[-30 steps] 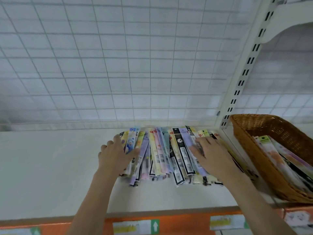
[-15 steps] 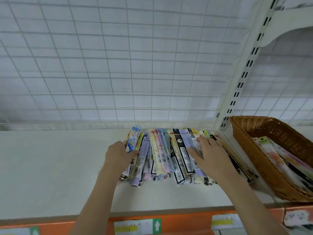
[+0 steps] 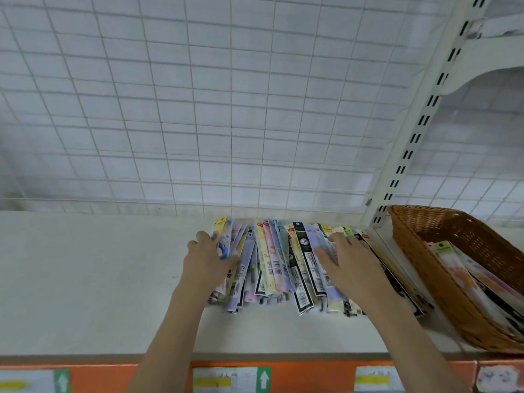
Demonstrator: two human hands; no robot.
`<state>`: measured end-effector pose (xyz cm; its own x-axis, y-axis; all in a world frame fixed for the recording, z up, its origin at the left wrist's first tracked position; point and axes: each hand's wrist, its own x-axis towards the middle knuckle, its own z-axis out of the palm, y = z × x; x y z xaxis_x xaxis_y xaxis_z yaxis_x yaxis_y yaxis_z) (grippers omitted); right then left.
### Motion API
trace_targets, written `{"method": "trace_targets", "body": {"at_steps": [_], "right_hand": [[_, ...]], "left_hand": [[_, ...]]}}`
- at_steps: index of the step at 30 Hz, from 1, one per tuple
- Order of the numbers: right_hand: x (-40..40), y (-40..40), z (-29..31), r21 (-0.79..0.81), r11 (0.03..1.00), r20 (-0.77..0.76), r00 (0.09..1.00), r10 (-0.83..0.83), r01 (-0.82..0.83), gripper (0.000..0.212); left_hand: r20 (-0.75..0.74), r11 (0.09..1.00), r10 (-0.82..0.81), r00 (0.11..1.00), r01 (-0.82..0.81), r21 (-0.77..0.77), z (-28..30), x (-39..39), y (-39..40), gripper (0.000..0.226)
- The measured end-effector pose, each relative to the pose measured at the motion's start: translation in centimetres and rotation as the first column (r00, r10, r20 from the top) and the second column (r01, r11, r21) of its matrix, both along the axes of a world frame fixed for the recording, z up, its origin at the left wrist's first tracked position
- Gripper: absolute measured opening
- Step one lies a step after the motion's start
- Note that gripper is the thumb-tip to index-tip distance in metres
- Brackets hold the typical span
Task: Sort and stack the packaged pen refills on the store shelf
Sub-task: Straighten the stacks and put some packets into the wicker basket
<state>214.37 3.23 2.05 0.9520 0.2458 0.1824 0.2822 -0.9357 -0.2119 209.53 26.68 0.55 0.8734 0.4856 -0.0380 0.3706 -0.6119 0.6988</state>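
Observation:
A fanned row of long, narrow pen refill packs [image 3: 276, 262] in pastel and black wrappers lies on the white shelf [image 3: 85, 279], leaning over to the right. My left hand [image 3: 205, 260] grips the leftmost packs, thumb across a yellow and blue pack [image 3: 221, 236] that stands on its edge. My right hand [image 3: 347, 265] lies flat, fingers spread, on the packs at the right end of the row. The packs under both hands are partly hidden.
A brown wicker basket [image 3: 425, 242] holding more packs stands at the right, past a white slotted upright [image 3: 416, 131]. A wire grid [image 3: 226, 109] backs the shelf. An orange price strip [image 3: 312, 375] with labels runs along the front edge.
My left hand has closed around the leftmost packs and pushed them right, tipping the yellow and blue pack up on edge. The right hand has stayed flat on the row.

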Motion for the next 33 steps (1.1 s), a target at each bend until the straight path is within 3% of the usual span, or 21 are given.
{"method": "trace_targets", "body": {"at_steps": [5,10,17,22,27,33], "right_hand": [[0.6,0.4,0.2,0.001,1.000,-0.046,0.999,-0.028,0.028,0.065],[0.8,1.7,0.2,-0.087,0.994,-0.117,0.990,-0.080,0.070,0.074],[1.1,3.8,0.4,-0.024,0.994,-0.179,0.977,-0.111,0.109,0.043],[0.8,4.2,0.3,-0.075,0.992,-0.148,0.983,-0.109,0.099,0.031],[0.7,3.3,1.2,0.032,0.997,-0.114,0.991,-0.071,0.076,0.017],[0.1,2.1,1.4,0.154,0.984,-0.151,0.987,-0.062,0.085,0.011]], "left_hand": [[-0.061,1.000,-0.017,0.998,0.017,0.003,0.3,1.2,0.1,0.044],[-0.020,0.998,0.028,0.999,-0.029,-0.048,0.1,0.7,0.1,0.036],[0.110,0.994,0.067,0.992,-0.057,-0.095,0.8,-1.1,1.0,0.025],[0.244,0.994,0.080,0.966,-0.058,-0.096,1.4,-1.9,1.1,0.024],[0.334,0.975,0.118,0.935,-0.046,-0.217,2.1,-2.6,0.5,0.027],[0.366,0.975,0.070,0.928,0.015,-0.223,2.9,-3.1,-0.4,0.035]]}}
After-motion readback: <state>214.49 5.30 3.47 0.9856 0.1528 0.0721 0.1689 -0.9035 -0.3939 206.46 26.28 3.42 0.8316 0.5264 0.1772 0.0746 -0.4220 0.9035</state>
